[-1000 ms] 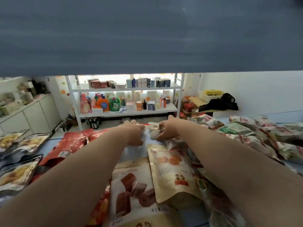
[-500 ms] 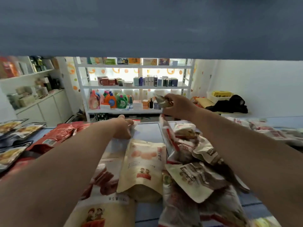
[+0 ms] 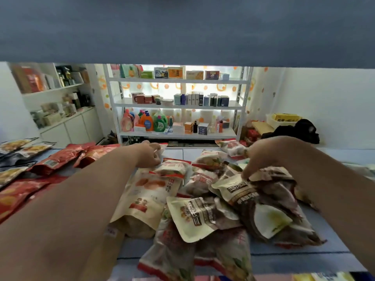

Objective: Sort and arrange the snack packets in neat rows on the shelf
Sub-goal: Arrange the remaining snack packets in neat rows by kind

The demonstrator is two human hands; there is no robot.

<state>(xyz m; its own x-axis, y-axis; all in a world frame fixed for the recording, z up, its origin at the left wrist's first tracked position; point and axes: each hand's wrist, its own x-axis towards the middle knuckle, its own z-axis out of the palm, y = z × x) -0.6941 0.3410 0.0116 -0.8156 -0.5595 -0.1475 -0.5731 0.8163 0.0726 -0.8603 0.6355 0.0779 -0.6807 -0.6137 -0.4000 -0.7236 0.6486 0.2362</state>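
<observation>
At the bottom centre of the frame a heap of snack packets (image 3: 203,250) lies loose on the blue shelf (image 3: 294,250). A cream packet (image 3: 146,191) lies left of centre, partly under the left forearm. A brown packet (image 3: 241,191) sits right of centre on top of the heap. The right hand (image 3: 263,157) reaches down onto it, fingers curled over its top edge and pinching it. Farther left, the left hand (image 3: 149,155) has its fingers curled round the corner of a white packet (image 3: 162,149) near the shelf's far edge. Red packets (image 3: 54,161) lie side by side at middle left. Beyond, in the upper centre, a white rack (image 3: 178,106) holds boxes (image 3: 194,99) and bottles (image 3: 154,122).
</observation>
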